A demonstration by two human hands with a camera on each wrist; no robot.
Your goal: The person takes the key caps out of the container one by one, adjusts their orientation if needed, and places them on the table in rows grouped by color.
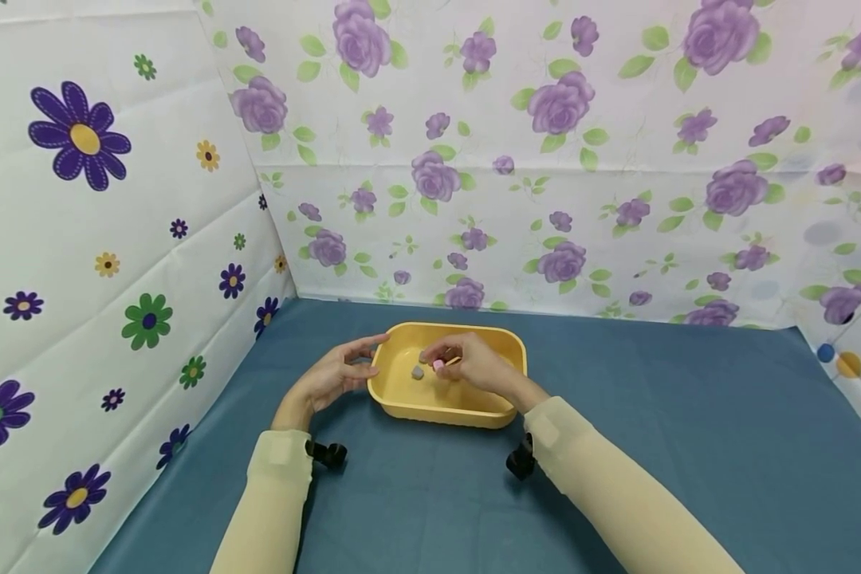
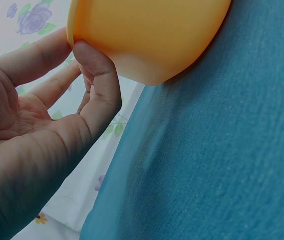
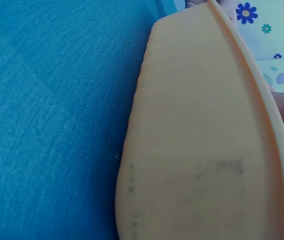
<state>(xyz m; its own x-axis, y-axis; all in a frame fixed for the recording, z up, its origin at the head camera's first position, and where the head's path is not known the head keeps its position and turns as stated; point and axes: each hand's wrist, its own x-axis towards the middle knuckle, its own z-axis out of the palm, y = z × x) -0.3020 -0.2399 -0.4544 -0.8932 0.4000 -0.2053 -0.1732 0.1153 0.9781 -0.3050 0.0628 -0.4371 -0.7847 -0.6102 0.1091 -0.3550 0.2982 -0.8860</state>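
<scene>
Pinching the rim of the oblong yellow plastic basin (image 1: 438, 414) in our left hand (image 1: 334, 373), we hold a small pink piece (image 1: 439, 364) inside with our right hand (image 1: 479, 365). A tug leftward could jolt it (scattering the small grey lumps (image 1: 418, 372)).

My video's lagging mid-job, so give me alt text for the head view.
A right hand pinches a small pink piece inside a shallow, rounded rectangular yellow plastic tub, near two small grey lumps. A left hand holds the tub's left end. The tub rests on blue cloth before white floral sheets.
</scene>
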